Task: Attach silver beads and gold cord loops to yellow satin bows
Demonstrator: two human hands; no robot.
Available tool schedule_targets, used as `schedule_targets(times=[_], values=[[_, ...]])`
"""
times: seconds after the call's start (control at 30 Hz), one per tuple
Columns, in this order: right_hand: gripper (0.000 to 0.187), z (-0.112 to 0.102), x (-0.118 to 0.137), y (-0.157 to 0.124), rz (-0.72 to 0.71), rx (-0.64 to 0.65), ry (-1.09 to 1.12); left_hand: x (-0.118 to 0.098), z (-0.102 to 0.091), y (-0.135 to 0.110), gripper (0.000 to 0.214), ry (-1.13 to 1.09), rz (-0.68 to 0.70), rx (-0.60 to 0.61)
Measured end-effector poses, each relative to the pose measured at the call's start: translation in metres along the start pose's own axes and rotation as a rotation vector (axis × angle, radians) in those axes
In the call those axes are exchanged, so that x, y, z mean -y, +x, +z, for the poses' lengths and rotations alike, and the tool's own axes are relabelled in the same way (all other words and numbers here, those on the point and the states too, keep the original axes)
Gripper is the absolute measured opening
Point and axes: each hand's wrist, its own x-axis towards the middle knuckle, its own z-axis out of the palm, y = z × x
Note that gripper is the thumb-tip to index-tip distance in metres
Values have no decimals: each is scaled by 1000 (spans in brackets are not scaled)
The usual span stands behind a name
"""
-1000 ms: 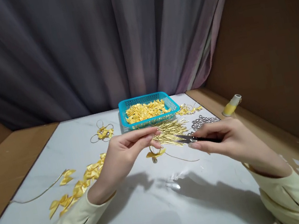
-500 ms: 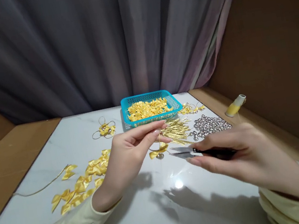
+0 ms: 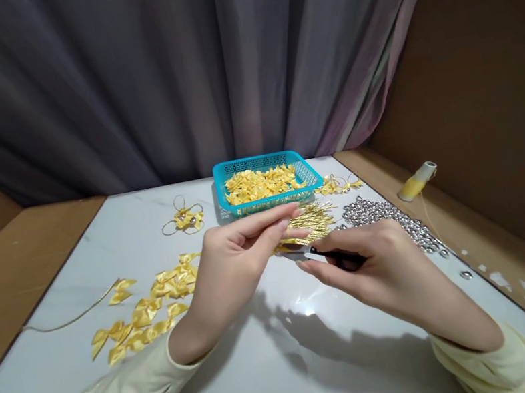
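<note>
My left hand (image 3: pixel 237 255) is raised over the white table (image 3: pixel 283 369), fingers pinched together on a small yellow bow piece that is mostly hidden behind them. My right hand (image 3: pixel 371 265) grips small black-handled scissors (image 3: pixel 323 255), their blades pointing left and meeting my left fingertips. Just behind my hands lies a pile of thin gold wires (image 3: pixel 310 218). A teal basket (image 3: pixel 309 174) full of yellow ribbon bows stands at the back centre.
Several yellow bows on a gold cord (image 3: pixel 145 312) trail across the left of the table. Silver bells (image 3: pixel 388 215) lie heaped at right, a yellow thread spool (image 3: pixel 417 181) on the brown ledge. Finished bow pieces (image 3: pixel 185 220) rest near the basket. Grey curtain behind.
My right hand has brought the scissors leftward up to my left fingertips. The bow that hung below my left hand is now hidden behind the fingers. The view has shifted slightly.
</note>
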Motion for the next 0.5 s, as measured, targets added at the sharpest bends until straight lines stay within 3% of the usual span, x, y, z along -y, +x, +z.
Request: schedule_targets(times=[0.3, 0.5], values=[[9, 13, 0, 4, -38, -134, 45, 3, 0, 0, 20, -15, 47, 19], [15, 19, 1, 0, -70, -202, 40, 1, 0, 0, 17, -76, 34, 18]])
